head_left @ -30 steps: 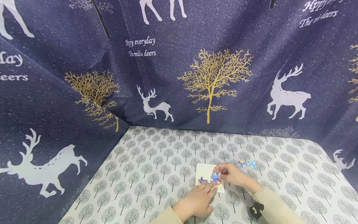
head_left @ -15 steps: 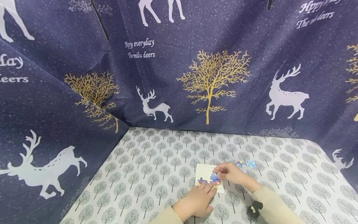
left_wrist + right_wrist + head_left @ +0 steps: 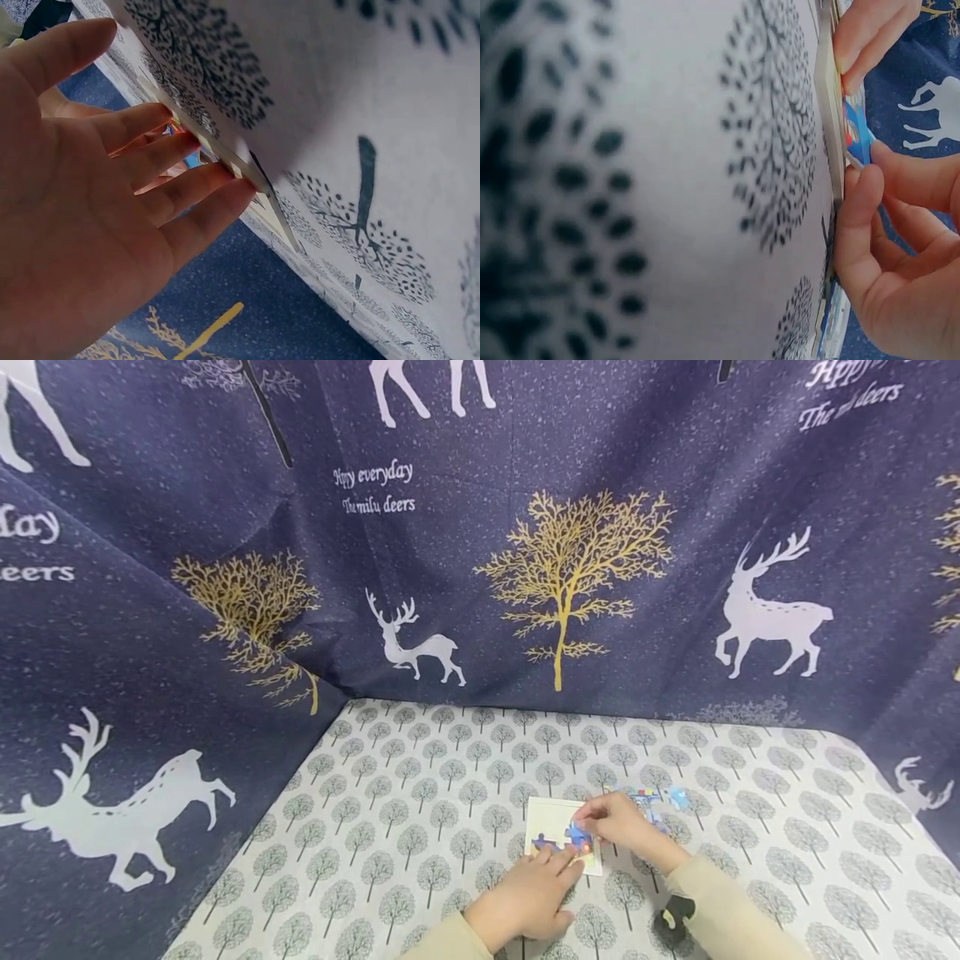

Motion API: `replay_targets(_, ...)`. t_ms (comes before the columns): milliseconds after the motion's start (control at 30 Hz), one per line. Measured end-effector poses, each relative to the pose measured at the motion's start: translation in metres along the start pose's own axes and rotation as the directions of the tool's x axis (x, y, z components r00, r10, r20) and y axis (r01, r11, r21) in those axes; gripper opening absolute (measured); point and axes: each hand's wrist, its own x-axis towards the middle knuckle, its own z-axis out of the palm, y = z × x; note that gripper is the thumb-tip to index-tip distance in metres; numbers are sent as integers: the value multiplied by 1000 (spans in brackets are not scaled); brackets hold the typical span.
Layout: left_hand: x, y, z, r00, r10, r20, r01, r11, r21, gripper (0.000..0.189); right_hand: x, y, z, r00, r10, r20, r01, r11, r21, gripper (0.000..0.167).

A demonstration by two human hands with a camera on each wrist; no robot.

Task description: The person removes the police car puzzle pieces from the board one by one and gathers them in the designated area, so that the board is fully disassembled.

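A pale, shallow puzzle board point(image 3: 550, 811) lies on the cloth with blue and purple puzzle pieces point(image 3: 544, 842) in its nearer part. My left hand point(image 3: 528, 893) rests its fairly straight fingers on the board's near side. In the left wrist view, the fingertips of the left hand point(image 3: 112, 187) touch the board's rim point(image 3: 279, 219). Over the board's right side, my right hand point(image 3: 618, 823) pinches a blue puzzle piece point(image 3: 861, 133) between thumb and fingers. The right wrist view shows this piece tilted up from the board, with the right hand point(image 3: 904, 255) beside the rim.
Several loose puzzle pieces point(image 3: 677, 797) lie behind and right of the board, partly hidden by the right hand. A white tablecloth point(image 3: 420, 827) with tree prints covers the table. A dark blue curtain point(image 3: 465, 568) hangs behind and at the left.
The right hand and forearm have shifted slightly, and the blue puzzle piece under its fingers has turned a little. The left hand stays in place on the board.
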Motion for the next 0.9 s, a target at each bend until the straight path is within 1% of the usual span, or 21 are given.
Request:
replay_targets(133, 0, -2, 1, 1000, -1, -5, 1, 1000, -3, 65, 0, -3, 4, 999, 43, -34, -43, 999, -15, 9)
replay_targets(200, 0, -3, 2, 1000, 3, -11, -3, 1000, 6, 65, 1, -4, 4, 999, 42, -35, -43, 998, -36, 9)
replay_targets(267, 1, -3, 2, 1000, 6, -14, -6, 1000, 17, 65, 2, -5, 5, 999, 22, -23, -24, 997, -69, 8)
replay_targets(367, 1, -3, 3, 1000, 8, -18, -8, 1000, 23, 65, 4, -4, 4, 1000, -18, 15, 19, 994, -110, 8)
replay_targets(433, 2, -3, 3, 1000, 11, -21, -10, 1000, 23, 65, 5, -4, 2, 999, -29, 27, 32, 994, -103, 7)
replay_targets(633, 1, -3, 3, 1000, 9, -18, -8, 1000, 15, 66, 7, -2, -4, 999, -19, 35, 18, 1000, 10, 7)
replay_targets(767, 1, -2, 2, 1000, 3, -10, -3, 1000, 7, 65, 6, -1, -9, 999, -21, 46, 17, 997, 73, 16)
replay_targets(900, 0, -1, 2, 1000, -1, -9, 1, 1000, -1, 64, 3, 0, -19, 1000, -4, 15, 2, 993, 115, 25)
